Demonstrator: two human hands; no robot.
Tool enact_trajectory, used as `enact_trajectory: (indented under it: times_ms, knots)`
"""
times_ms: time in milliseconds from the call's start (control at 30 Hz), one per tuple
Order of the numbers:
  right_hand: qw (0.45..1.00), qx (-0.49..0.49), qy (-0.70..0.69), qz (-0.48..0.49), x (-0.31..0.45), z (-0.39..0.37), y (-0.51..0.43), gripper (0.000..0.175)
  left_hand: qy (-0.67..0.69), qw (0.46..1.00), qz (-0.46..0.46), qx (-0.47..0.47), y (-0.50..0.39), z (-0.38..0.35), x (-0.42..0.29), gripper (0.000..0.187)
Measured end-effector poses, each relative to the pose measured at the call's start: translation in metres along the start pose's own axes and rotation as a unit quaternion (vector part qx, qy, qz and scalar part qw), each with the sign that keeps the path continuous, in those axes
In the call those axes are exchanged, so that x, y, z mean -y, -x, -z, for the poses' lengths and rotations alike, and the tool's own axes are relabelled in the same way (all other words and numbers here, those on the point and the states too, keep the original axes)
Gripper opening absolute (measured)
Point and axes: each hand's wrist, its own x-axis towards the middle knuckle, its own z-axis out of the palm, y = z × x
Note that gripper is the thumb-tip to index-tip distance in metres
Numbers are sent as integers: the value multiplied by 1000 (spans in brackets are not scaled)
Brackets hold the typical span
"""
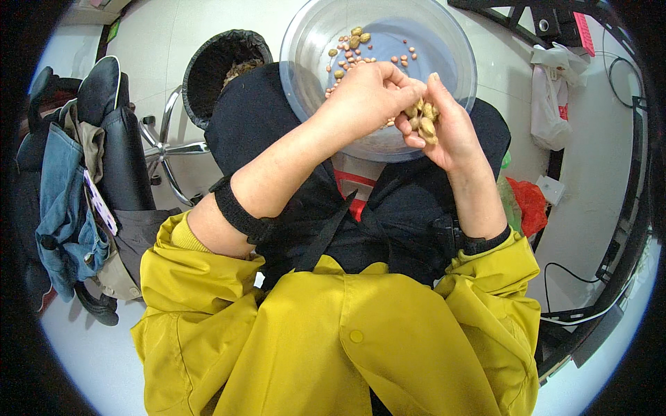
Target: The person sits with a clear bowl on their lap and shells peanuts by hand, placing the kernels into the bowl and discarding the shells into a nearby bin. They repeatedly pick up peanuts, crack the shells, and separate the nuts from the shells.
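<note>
Before me, a clear plastic basin [437, 39] rests on my lap between my knees. Inside it lie loose reddish peanut kernels [404, 58] and a few unshelled peanuts [355, 41]. My right hand [454, 127] is cupped over the basin's near side, its fingers curled around several unshelled peanuts [427, 125]. My left hand [372, 93] reaches across from the left, thumb and forefinger brought together against the top of that handful. Whether a peanut sits between those left fingertips is hidden.
A waste bin [193, 88] with a black liner and shell debris stands left of the basin. Further left is a black chair [125, 156] with clothes [62, 197] and a chrome base [164, 150]. To the right are a white plastic bag [550, 104], a red bag [526, 205] and a black metal frame [616, 249].
</note>
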Motion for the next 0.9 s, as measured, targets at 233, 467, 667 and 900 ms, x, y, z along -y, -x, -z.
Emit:
enact_trajectory:
  times_ms: [233,467,667,900]
  knots:
    - [999,-33,-17,38,0,2,0,38,141,988,-35,-41,-4,1,5,23]
    - [996,-33,31,82,-3,-1,2,21,277,959,-27,-42,1,0,11,25]
    - [997,-43,-10,58,-3,-6,5,24,-119,974,-144,-128,14,2,8,17]
    - [999,-42,7,33,-5,-10,8,28,-443,835,-282,-166,28,1,1,17]
